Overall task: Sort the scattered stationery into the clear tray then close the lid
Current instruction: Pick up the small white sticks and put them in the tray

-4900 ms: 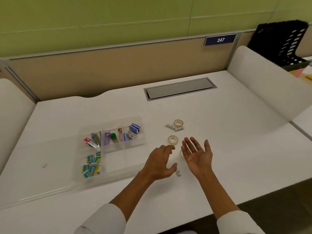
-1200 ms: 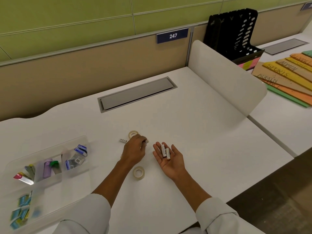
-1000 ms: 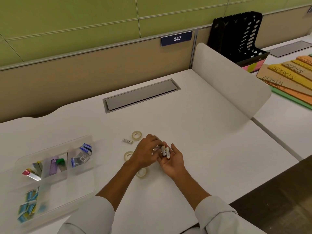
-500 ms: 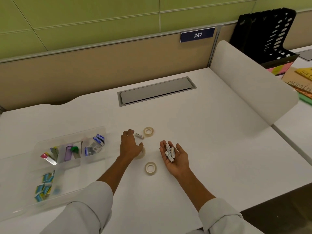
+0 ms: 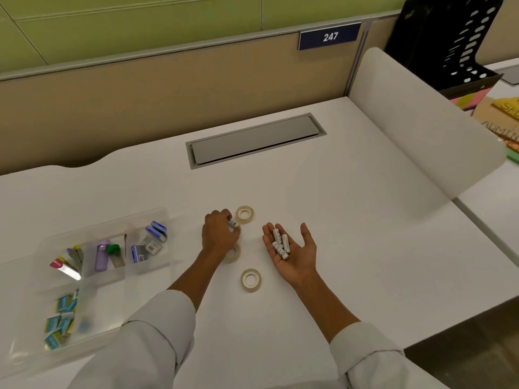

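Hands are working over the white surface [image 5: 351, 220]: the left hand [image 5: 219, 237] is pinching a small white cylinder [image 5: 233, 223] beside a tape roll [image 5: 244, 214], while the right hand [image 5: 292, 252] is lying palm-up, spread, cradling three white cylinders [image 5: 280, 244]. Clear tray [image 5: 157, 216], lid off, is sitting well left, partly filled.

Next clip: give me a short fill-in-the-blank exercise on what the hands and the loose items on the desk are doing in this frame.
1. The right hand lies palm up with small white cylinders resting on its ____.
2. The left hand pinches a small white item beside the farthest ____ roll.
3. The number of tape rolls visible on the desk is ____.
4. The clear tray sits to the ____ of both hands.

Missing words: palm; tape; three; left
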Available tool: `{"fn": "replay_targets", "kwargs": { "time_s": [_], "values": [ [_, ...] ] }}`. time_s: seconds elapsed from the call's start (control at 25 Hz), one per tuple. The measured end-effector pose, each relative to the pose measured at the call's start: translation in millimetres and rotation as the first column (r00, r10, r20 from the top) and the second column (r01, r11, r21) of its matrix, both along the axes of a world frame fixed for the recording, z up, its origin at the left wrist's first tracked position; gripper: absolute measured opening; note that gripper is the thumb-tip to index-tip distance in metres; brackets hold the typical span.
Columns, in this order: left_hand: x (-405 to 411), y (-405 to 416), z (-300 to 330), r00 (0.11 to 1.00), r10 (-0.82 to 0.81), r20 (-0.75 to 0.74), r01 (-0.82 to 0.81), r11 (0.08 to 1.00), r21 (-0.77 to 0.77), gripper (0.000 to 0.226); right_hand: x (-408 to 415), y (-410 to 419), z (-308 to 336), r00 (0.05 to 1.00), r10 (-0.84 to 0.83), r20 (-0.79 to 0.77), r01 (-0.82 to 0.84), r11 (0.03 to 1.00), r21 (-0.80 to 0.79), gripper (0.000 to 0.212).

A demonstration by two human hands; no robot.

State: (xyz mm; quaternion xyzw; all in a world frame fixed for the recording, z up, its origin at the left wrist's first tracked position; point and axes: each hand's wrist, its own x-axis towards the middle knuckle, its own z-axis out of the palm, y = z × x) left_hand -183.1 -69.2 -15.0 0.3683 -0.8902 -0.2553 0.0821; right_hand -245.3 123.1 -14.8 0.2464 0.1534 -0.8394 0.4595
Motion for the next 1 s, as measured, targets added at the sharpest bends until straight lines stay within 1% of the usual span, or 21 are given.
{"fn": "replay_targets", "kwargs": {
  "time_s": [0.08, 0.16, 0.24, 0.32, 0.4, 0.48, 0.64, 0.76, 0.88, 0.92, 1.0],
  "values": [
    [2.3, 0.5, 5.9, 0.999, 0.009, -0.046, -0.009, 1.000, -0.008, 0.045, 1.1, 0.2, -2.0, 1.000, 0.005, -0.014, -0.005, 1.000, 0.002, 0.065],
    [4.3, 3.7, 16.2, 0.992, -0.035, -0.125, 0.030, 0.998, -0.047, 0.053, 2.3, 0.0, -2.8, 1.000, 0.009, -0.023, -0.009, 1.000, 0.006, 0.066],
    [7.2, 12.9, 29.0, 0.963, -0.140, -0.230, 0.126, 0.989, -0.074, 0.058, 4.2, -2.0, -0.5, 1.000, 0.015, -0.028, -0.015, 1.000, 0.007, 0.068],
    [10.2, 29.9, 43.0, 0.915, -0.278, -0.293, 0.265, 0.961, -0.084, 0.056, 7.6, -4.8, 4.8, 0.999, 0.037, -0.040, -0.036, 0.999, 0.014, 0.067],
    [13.2, 50.3, 52.8, 0.863, -0.411, -0.295, 0.393, 0.912, -0.122, 0.054, 11.5, -7.8, 10.8, 0.992, 0.090, -0.085, -0.087, 0.996, 0.036, 0.060],
    [16.4, 65.2, 56.7, 0.834, -0.477, -0.278, 0.456, 0.879, -0.139, 0.054, 14.5, -11.9, 14.7, 0.984, 0.139, -0.113, -0.134, 0.989, 0.057, 0.048],
    [32.7, 69.0, 57.7, 0.841, -0.433, -0.325, 0.410, 0.901, -0.142, 0.056, 17.5, -11.7, 18.8, 0.976, 0.188, -0.106, -0.183, 0.981, 0.058, 0.026],
    [55.6, 58.3, 66.3, 0.875, -0.347, -0.338, 0.294, 0.935, -0.199, 0.060, 23.1, -5.8, 22.1, 0.967, 0.241, -0.083, -0.240, 0.971, 0.018, 0.026],
    [87.6, 44.0, 75.4, 0.926, -0.247, -0.284, 0.195, 0.961, -0.197, 0.078, 28.6, -4.3, 23.7, 0.954, 0.293, -0.063, -0.295, 0.955, -0.039, 0.027],
    [101.3, 39.3, 76.4, 0.944, -0.219, -0.247, 0.172, 0.965, -0.197, 0.087, 31.2, -5.9, 26.0, 0.948, 0.314, -0.061, -0.317, 0.947, -0.050, 0.026],
    [136.8, 28.3, 74.9, 0.980, -0.157, -0.126, 0.135, 0.977, -0.165, 0.110, 42.1, -11.6, 33.2, 0.938, 0.342, -0.062, -0.345, 0.937, -0.056, 0.022]
  ]
}}
